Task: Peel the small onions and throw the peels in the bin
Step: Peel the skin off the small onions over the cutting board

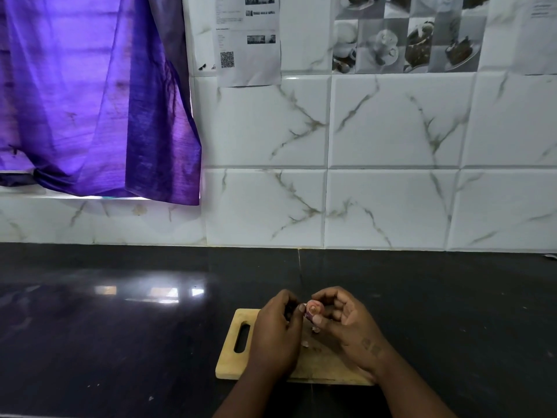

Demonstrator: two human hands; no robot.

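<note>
A small pinkish onion (313, 311) is held between both my hands just above a wooden cutting board (232, 354). My right hand (346, 324) pinches the onion with thumb and fingers. My left hand (278, 333) has its fingertips on the onion's left side, fingers curled. A few small bits of peel (306, 343) lie on the board under my hands. No bin is in view.
The board, with a handle slot on its left, lies on a black glossy countertop (120, 327). A white marble-tiled wall (391, 176) rises behind it. A purple curtain (90, 101) hangs at the upper left, and printed papers are stuck on the wall above.
</note>
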